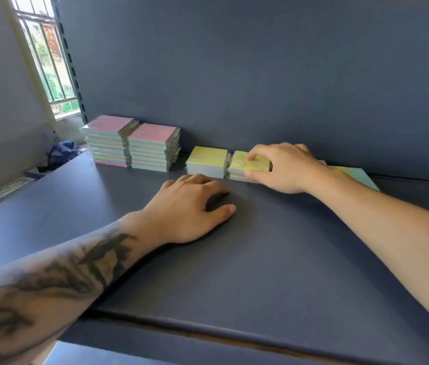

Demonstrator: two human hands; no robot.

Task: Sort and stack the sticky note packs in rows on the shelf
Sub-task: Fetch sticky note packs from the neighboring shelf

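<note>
Right hand (284, 167) grasps the top yellow pack (245, 164) — left hand (189, 206) rests on the shelf (260, 259), fingers relaxed.

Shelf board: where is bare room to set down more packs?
The dark blue shelf board lies bare in front of both hands, to its front edge. A narrow gap separates the pink-topped stacks from the yellow-topped stacks. Crowded: the back row, where the right hand grips a yellow-topped pack; the left hand rests nearby.

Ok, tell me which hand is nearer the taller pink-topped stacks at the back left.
Left. The left hand rests flat on the shelf, in front and right of the pink-topped stacks. The right hand is farther right, gripping a yellow-topped stack.
</note>
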